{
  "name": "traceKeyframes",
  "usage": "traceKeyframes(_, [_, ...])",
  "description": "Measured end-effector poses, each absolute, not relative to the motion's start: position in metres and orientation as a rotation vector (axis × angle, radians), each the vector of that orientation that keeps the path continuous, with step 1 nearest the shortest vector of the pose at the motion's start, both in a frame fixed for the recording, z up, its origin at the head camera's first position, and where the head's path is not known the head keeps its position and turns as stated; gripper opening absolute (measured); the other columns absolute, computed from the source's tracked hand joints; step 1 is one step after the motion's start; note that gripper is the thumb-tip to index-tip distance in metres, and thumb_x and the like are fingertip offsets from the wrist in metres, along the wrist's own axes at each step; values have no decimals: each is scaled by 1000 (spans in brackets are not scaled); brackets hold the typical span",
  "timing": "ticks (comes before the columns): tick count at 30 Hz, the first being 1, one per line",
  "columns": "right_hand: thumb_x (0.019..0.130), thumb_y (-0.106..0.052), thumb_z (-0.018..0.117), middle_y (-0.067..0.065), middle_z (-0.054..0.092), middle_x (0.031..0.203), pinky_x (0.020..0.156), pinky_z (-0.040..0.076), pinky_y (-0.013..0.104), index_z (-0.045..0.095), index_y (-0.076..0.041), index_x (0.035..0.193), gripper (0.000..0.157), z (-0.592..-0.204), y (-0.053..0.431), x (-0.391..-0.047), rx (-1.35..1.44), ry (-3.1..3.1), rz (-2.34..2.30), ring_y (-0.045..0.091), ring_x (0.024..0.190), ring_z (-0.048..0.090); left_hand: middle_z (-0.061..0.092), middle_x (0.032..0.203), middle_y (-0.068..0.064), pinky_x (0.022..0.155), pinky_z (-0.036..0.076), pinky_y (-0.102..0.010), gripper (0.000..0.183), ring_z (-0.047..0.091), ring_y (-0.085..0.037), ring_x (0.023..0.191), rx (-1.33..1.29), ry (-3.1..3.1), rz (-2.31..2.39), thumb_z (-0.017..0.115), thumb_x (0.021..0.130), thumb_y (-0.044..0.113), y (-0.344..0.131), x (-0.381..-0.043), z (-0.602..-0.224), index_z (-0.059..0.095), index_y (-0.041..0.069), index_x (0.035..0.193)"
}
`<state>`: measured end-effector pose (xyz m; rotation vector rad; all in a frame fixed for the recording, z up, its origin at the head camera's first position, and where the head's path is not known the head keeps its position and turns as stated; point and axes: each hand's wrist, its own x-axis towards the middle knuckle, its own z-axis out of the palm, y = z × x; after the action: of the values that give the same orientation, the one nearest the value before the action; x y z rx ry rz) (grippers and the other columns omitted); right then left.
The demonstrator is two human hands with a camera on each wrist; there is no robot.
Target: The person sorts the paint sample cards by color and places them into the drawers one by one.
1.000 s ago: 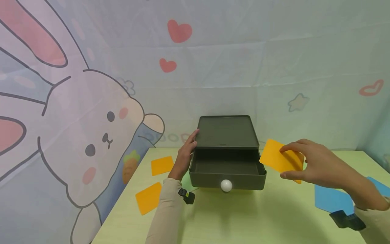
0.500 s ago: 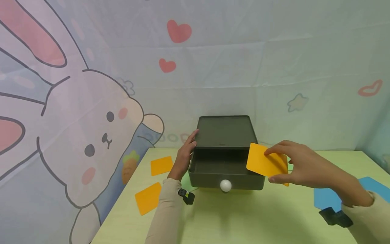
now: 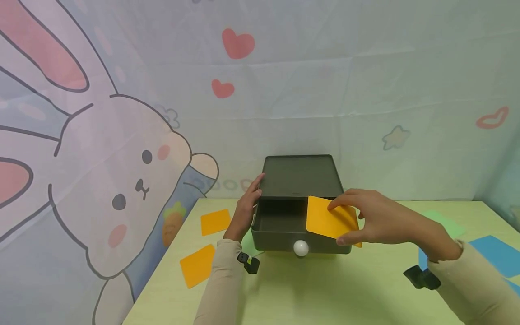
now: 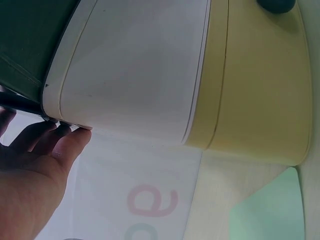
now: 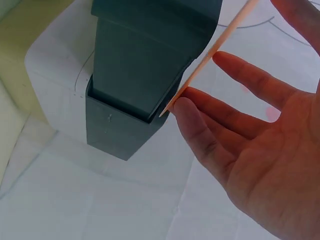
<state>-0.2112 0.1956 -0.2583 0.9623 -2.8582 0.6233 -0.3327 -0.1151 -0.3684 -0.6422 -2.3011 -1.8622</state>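
Note:
My right hand (image 3: pixel 379 216) pinches an orange square card (image 3: pixel 322 216) with rounded corners, tilted over the right half of a dark green drawer (image 3: pixel 276 240). That drawer is pulled out from the top of a small drawer cabinet (image 3: pixel 300 176) and has a round white knob (image 3: pixel 301 248). In the right wrist view the card (image 5: pixel 212 52) shows edge-on between thumb and fingers, beside the drawer's corner. My left hand (image 3: pixel 243 212) rests against the cabinet's left side. The left wrist view has its fingertips (image 4: pixel 75 140) at the edge where the dark green tier meets the white tier (image 4: pixel 135 75).
Two orange cards, one farther back (image 3: pixel 215 222) and one nearer (image 3: pixel 197 265), lie left of the cabinet. A pale green card (image 4: pixel 272 210) lies by its base. On the right are another green card (image 3: pixel 447 223) and blue cards (image 3: pixel 495 255). A printed cloth hangs behind.
My right hand has carried the orange card leftward, from right of the cabinet to over the pulled-out drawer. The left hand has stayed in place.

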Motion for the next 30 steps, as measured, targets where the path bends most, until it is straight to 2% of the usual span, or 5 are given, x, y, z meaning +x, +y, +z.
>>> traceKeyframes(8, [79,-50,81,-3,65,124,78,55,27,66,-21,121,53,-257,188,-218,1048,-2864,636,12,99,59,23,168,4,123,20,-66,51,21,-28,157,-650,-2301,-1864,32,107,41,-116,-333,-370,30,37,158])
traceKeyframes(14, [81,-50,79,0,66,126,74,50,24,66,-19,122,53,-255,183,-225,1117,-2862,571,10,90,56,22,169,5,122,21,-66,52,21,-27,157,-651,-2304,-1864,32,107,42,-116,-333,-369,28,38,158])
traceKeyframes(21, [80,-51,80,-2,68,118,74,46,25,67,-18,120,54,-253,177,-229,1121,-2876,488,10,86,54,22,169,4,123,21,-66,52,21,-27,157,-655,-2297,-1876,34,106,43,-115,-335,-370,29,38,158])
traceKeyframes(27, [81,-50,80,-7,67,96,65,40,22,67,-16,120,54,-251,172,-232,1121,-2913,483,8,73,49,22,169,3,123,21,-65,52,22,-28,157,-654,-2294,-1888,34,106,41,-114,-334,-369,28,37,158])
traceKeyframes(30, [85,-48,77,-6,70,102,71,47,26,68,-14,122,51,-252,170,-234,1131,-2906,448,8,79,56,22,169,1,122,21,-66,52,22,-29,157,-645,-2292,-1888,33,107,40,-115,-334,-370,28,37,158])
